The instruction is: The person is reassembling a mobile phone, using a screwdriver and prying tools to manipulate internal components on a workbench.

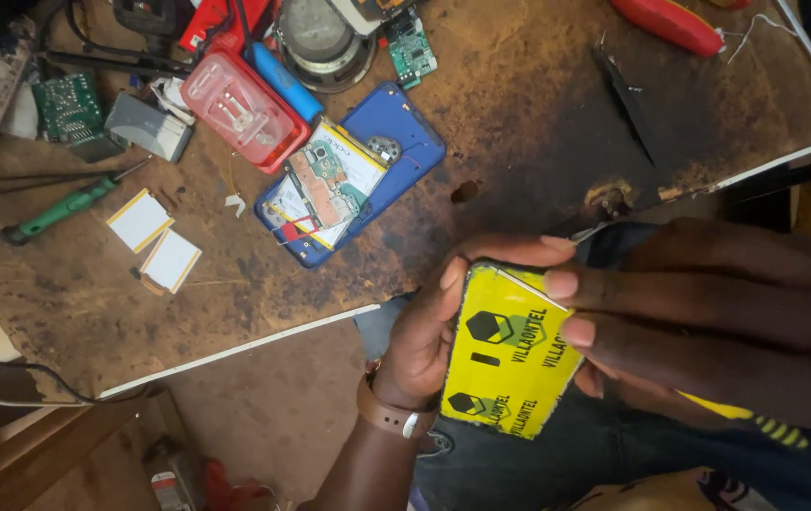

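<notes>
A: Hands, lower right of frame?
B: Left hand (pixel 424 331) grips the yellow flat pack (pixel 509 364) by its left edge, thumb curled over the top. Right hand (pixel 708 322) lays its fingers (pixel 580 331) across the pack's upper right face; clamped or just resting, cannot tell.
A: Bench?
B: Scorched wooden bench (pixel 519 123) above. Opened blue phone (pixel 353 175) at upper centre, red plastic case (pixel 244 109) just beside it, green screwdriver (pixel 65 208) at left.
</notes>
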